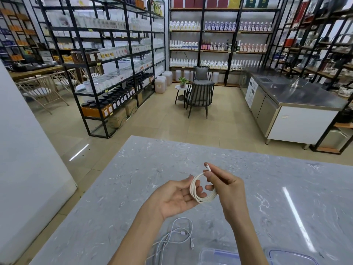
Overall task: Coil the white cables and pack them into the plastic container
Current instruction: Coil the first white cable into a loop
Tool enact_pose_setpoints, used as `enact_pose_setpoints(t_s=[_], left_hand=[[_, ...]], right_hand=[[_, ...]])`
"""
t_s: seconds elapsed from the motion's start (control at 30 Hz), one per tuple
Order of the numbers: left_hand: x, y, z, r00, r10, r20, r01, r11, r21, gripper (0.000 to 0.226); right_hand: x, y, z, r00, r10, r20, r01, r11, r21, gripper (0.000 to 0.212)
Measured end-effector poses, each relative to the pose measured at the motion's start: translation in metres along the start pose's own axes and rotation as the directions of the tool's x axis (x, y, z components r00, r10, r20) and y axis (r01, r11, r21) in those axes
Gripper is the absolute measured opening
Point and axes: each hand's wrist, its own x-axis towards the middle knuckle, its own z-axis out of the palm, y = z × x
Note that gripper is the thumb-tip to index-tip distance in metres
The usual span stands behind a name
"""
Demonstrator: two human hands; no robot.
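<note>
Cream-white coil (201, 200); white loose cables (182, 233); grey, white-veined table (133, 169); clear, blue-trimmed container (215, 256).

Loose cables (179, 234) left of plastic container (215, 254)
</note>
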Motion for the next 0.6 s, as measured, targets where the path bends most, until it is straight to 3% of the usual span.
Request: enact_pose_setpoints(t_s=[0.1,0.17,0.23,0.4,0.47,0.5,0.6], left_hand=[[0.007,-0.005,0.003,0.959,0.233,-0.163,-0.222,0.971,0.084,0.008],[0.012,-0.01,0.005,0.828,0.499,-0.258,-0.435,0.86,0.268,0.006],[0.015,-0.011,0.005,0.683,0.674,-0.281,-0.568,0.733,0.375,0.006],[0.017,-0.006,0.008,0.492,0.817,-0.3,-0.724,0.575,0.381,0.012],[0.015,-0.006,0.009,0.477,0.829,-0.293,-0.741,0.558,0.373,0.011],[0.014,-0.006,0.01,0.503,0.82,-0.273,-0.74,0.572,0.354,0.01],[0.008,-0.013,0.012,0.652,0.739,-0.172,-0.67,0.667,0.326,0.029]], right_hand=[[-0.002,0.003,0.002,0.999,-0.026,-0.021,0.026,1.0,-0.006,0.026],[-0.005,0.004,0.003,0.998,-0.044,-0.054,0.044,0.999,-0.009,0.025],[-0.005,0.006,0.004,0.996,-0.052,-0.079,0.052,0.999,0.005,0.025],[-0.004,0.005,0.008,0.994,-0.043,-0.097,0.051,0.996,0.077,0.025],[-0.002,0.005,0.011,0.994,-0.055,-0.097,0.063,0.995,0.082,0.025],[-0.001,0.005,0.012,0.993,-0.059,-0.106,0.068,0.994,0.085,0.025],[0.003,0.008,0.011,0.99,-0.054,-0.131,0.068,0.992,0.106,0.025]])
